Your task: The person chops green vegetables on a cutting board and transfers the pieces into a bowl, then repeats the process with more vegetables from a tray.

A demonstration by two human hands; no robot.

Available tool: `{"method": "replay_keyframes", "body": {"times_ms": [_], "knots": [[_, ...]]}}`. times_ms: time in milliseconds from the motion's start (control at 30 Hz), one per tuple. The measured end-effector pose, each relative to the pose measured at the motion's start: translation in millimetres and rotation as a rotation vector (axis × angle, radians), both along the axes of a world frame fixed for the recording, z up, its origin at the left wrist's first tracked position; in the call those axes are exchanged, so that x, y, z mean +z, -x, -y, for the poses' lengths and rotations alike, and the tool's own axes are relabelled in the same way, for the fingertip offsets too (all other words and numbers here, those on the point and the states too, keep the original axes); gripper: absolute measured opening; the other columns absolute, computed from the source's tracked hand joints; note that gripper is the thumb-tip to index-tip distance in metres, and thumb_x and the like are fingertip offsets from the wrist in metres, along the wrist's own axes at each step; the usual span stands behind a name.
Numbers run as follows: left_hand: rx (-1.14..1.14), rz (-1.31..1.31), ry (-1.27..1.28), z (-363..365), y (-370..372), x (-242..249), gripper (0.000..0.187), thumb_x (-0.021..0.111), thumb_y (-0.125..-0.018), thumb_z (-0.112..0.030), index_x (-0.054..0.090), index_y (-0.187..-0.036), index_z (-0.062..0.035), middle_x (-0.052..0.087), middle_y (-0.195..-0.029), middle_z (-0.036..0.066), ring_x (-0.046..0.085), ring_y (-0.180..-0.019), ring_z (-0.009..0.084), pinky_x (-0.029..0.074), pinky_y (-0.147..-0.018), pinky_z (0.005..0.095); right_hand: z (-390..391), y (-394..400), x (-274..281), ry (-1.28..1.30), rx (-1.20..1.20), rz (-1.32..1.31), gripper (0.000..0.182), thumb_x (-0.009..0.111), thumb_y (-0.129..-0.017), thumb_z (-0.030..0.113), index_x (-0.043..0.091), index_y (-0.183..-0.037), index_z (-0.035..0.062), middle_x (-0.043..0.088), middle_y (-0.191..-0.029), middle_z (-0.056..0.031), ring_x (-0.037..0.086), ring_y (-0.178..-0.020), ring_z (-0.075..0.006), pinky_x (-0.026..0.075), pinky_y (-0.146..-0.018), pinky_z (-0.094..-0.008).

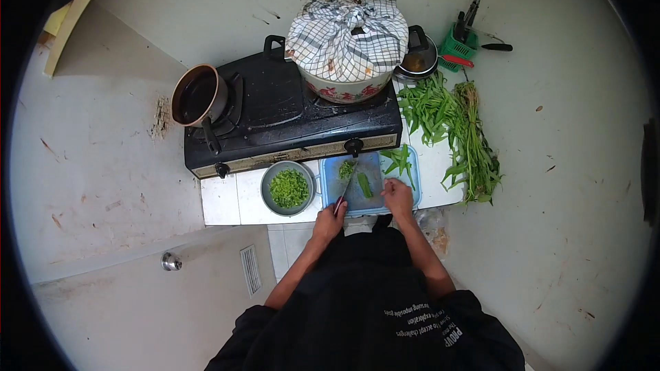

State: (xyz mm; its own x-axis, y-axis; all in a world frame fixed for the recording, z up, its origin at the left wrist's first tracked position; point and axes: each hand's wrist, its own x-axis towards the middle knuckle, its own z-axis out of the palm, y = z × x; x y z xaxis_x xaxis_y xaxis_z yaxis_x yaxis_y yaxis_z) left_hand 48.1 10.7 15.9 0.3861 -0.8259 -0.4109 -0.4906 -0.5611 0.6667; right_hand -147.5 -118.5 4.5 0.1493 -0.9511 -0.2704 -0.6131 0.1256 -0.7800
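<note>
My left hand (pixel 329 220) is closed round the handle of a knife (pixel 348 188), whose blade points up and away over the blue-rimmed cutting board (pixel 333 167). A small heap of chopped greens (pixel 346 170) lies beside the blade. Just right of the knife is a short green bundle of leaves (pixel 364 185). My right hand (pixel 397 196) hovers at the board's right side, fingers bent and slightly apart, with nothing visible in them. Loose green leaves (pixel 398 159) lie above it. Left of the board stands a grey bowl (pixel 267 199) of chopped greens (pixel 289 188).
A black two-burner stove (pixel 275 96) carries a saucepan (pixel 201 96) and a large cloth-covered pot (pixel 347 89). Leafy stalks (pixel 474 144) lie on the white counter's right side. Behind them are a small lidded pan (pixel 418 65) and a green utensil basket (pixel 459 47).
</note>
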Motion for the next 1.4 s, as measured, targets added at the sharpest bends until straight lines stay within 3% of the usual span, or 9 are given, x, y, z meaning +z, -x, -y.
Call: {"method": "replay_keyframes", "body": {"times_ms": [233, 467, 567, 667, 767, 867, 967, 1200, 1400], "knots": [[-0.016, 0.002, -0.018, -1, -2, 2, 0.058, 0.054, -0.098, -0.051, 0.065, -0.088, 0.005, 0.066, -0.081, 0.032, 0.066, -0.083, 0.0497, 0.051, -0.075, 0.0549, 82, 24, -28, 0.451, -0.212, -0.153, 0.027, 0.072, -0.088, 0.018, 0.068, -0.109, 0.0017, 0.072, -0.093, -0.0156, 0.069, -0.078, -0.0271, 0.054, -0.072, -0.0381], [-0.007, -0.014, -0.022, -3, -1, -2, 0.059, 0.054, -0.098, -0.052, 0.065, -0.088, 0.0055, 0.066, -0.081, 0.032, 0.066, -0.083, 0.0499, 0.051, -0.076, 0.055, 118, 14, -9, 0.257, -0.106, -0.337, 0.024, 0.07, -0.087, 0.01, 0.069, -0.111, 0.0071, 0.072, -0.101, -0.0121, 0.071, -0.085, -0.028, 0.054, -0.077, -0.0395], [-0.003, -0.006, -0.016, -5, -1, -11, 0.06, 0.053, -0.098, -0.052, 0.065, -0.088, 0.0062, 0.066, -0.081, 0.033, 0.066, -0.083, 0.0501, 0.052, -0.076, 0.0553, 126, 15, -10, 0.114, -0.128, -0.215, 0.024, 0.067, -0.087, 0.01, 0.071, -0.11, 0.0107, 0.07, -0.104, -0.0139, 0.068, -0.098, -0.0332, 0.053, -0.083, -0.0431], [0.009, -0.016, 0.003, -7, 1, -12, 0.061, 0.053, -0.098, -0.052, 0.066, -0.089, 0.0069, 0.066, -0.08, 0.033, 0.066, -0.083, 0.0503, 0.052, -0.076, 0.0557, 126, 18, -23, 0.207, -0.115, -0.147, 0.023, 0.061, -0.087, 0.005, 0.071, -0.108, 0.0075, 0.07, -0.102, -0.0176, 0.068, -0.097, -0.035, 0.053, -0.084, -0.0419], [0.019, -0.002, -0.024, -7, 3, -4, 0.06, 0.054, -0.098, -0.051, 0.066, -0.089, 0.0069, 0.066, -0.08, 0.033, 0.066, -0.083, 0.0501, 0.052, -0.077, 0.0553, 131, 28, -43, 0.37, -0.004, -0.115, 0.029, 0.058, -0.092, 0.002, 0.068, -0.119, 0.006, 0.07, -0.104, -0.0163, 0.069, -0.086, -0.0225, 0.054, -0.075, -0.0316], [0.006, -0.021, -0.039, -5, 1, 0, 0.06, 0.054, -0.098, -0.051, 0.066, -0.09, 0.0068, 0.066, -0.08, 0.032, 0.066, -0.084, 0.0496, 0.052, -0.077, 0.0545, 142, 40, -71, 0.178, -0.127, 0.227, 0.026, 0.055, -0.096, 0.005, 0.068, -0.119, 0.0061, 0.067, -0.1, -0.0082, 0.063, -0.084, -0.0161, 0.052, -0.077, -0.0285], [0.0, -0.002, -0.016, -5, 1, 3, 0.059, 0.054, -0.098, -0.051, 0.066, -0.091, 0.0062, 0.067, -0.081, 0.031, 0.066, -0.085, 0.049, 0.051, -0.078, 0.0542, 123, 35, 7, -0.167, -0.328, 0.488, 0.024, 0.052, -0.099, 0.007, 0.066, -0.119, 0.0052, 0.063, -0.096, 0.0, 0.056, -0.084, -0.0099, 0.049, -0.077, -0.0259], [-0.043, -0.045, -0.02, 2, 10, 14, 0.057, 0.054, -0.098, -0.051, 0.066, -0.091, 0.0039, 0.067, -0.078, 0.029, 0.066, -0.083, 0.0474, 0.051, -0.075, 0.0515, 85, 56, 17, -0.149, -0.345, 0.712, 0.022, 0.054, -0.1, 0.011, 0.065, -0.117, 0.0016, 0.063, -0.096, -0.0001, 0.054, -0.079, -0.008, 0.046, -0.071, -0.0244], [-0.008, -0.066, 0.015, 16, 20, 0, 0.059, 0.053, -0.098, -0.053, 0.066, -0.09, 0.0035, 0.067, -0.078, 0.028, 0.067, -0.082, 0.0459, 0.051, -0.075, 0.0497, 37, 73, 2, -0.166, -0.249, 0.617, 0.022, 0.062, -0.095, 0.006, 0.066, -0.116, 0.0009, 0.066, -0.099, -0.003, 0.06, -0.084, -0.0101, 0.05, -0.077, -0.0254]]}}
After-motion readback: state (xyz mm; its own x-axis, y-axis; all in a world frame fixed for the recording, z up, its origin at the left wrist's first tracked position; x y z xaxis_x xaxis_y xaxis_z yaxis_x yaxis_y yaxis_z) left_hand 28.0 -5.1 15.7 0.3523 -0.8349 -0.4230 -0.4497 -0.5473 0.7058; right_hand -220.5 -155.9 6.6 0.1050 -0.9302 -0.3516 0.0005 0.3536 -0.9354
